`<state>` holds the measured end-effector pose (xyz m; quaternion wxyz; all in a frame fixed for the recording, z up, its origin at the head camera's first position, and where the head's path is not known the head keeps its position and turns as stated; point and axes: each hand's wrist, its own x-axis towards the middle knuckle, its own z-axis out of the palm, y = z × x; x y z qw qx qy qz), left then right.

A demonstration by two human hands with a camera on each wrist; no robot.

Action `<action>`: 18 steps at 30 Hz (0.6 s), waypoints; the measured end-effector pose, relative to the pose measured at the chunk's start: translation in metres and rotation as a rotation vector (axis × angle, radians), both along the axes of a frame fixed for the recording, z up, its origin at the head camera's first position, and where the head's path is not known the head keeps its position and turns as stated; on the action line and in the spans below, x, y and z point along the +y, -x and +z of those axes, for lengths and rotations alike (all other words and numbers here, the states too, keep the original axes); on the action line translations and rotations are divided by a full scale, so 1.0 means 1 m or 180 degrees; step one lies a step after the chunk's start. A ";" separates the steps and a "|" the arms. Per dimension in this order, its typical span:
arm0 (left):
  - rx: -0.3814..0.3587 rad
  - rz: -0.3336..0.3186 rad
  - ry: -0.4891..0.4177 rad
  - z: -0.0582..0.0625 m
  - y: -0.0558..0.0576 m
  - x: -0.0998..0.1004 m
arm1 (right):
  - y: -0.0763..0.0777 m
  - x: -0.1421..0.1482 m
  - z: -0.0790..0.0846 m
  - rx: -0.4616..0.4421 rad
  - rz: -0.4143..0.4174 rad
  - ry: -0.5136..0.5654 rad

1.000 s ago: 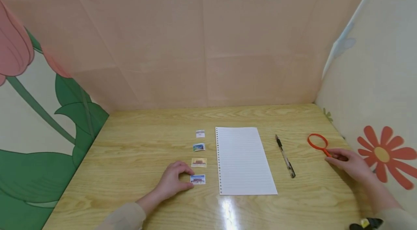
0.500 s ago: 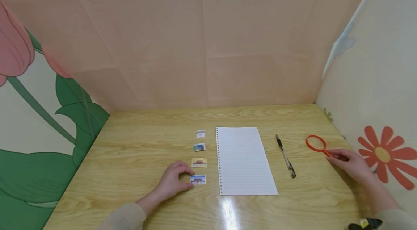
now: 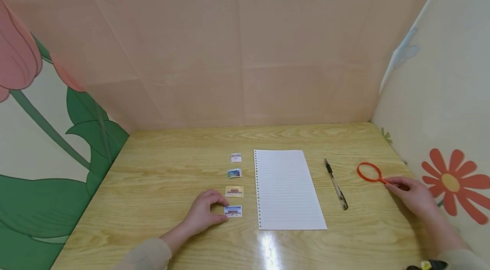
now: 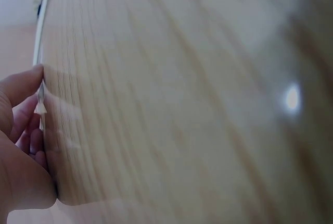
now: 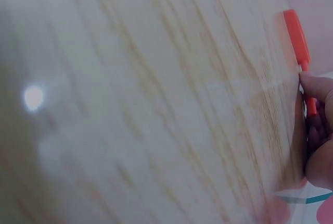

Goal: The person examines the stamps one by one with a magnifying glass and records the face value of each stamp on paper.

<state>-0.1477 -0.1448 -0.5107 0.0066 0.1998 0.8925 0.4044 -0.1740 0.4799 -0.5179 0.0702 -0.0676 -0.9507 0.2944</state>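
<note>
My left hand point(image 3: 204, 212) rests on the table with curved thumb and index finger at the left corners of a postage stamp point(image 3: 233, 211) picturing a blue-roofed building. In the left wrist view the thumb point(image 4: 26, 84) meets the tabletop beside pale paper edges. Behind that stamp lie a yellow one point(image 3: 234, 191), a blue-green one point(image 3: 234, 173) and a small pale one point(image 3: 236, 157), in a column. On the far right my right hand point(image 3: 413, 195) grips the handle of a red magnifying glass point(image 3: 380, 175); its ring points to the left. The handle is partly hidden by the fingers.
A lined, punched sheet of paper point(image 3: 289, 189) lies mid-table, right of the stamps. Between it and the magnifying glass lies a black-and-clear pen point(image 3: 337, 184). A pink cloth wall point(image 3: 245, 49) stands behind the table; patterned panels flank both sides.
The magnifying glass's ring has swung left and slightly towards me, turning in my right hand. My left hand and the stamps stay in place.
</note>
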 end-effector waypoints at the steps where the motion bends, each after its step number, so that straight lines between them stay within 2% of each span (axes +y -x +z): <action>1: -0.0001 0.0003 0.0000 0.000 0.000 0.000 | 0.000 0.000 0.000 -0.0004 -0.0010 -0.0006; 11: -0.0002 0.0008 -0.0006 -0.001 0.000 0.000 | -0.001 -0.014 0.005 0.0139 0.0133 -0.0161; 18: -0.0007 0.0005 0.0006 -0.002 0.001 0.000 | 0.002 -0.043 0.016 0.0420 0.0387 0.0004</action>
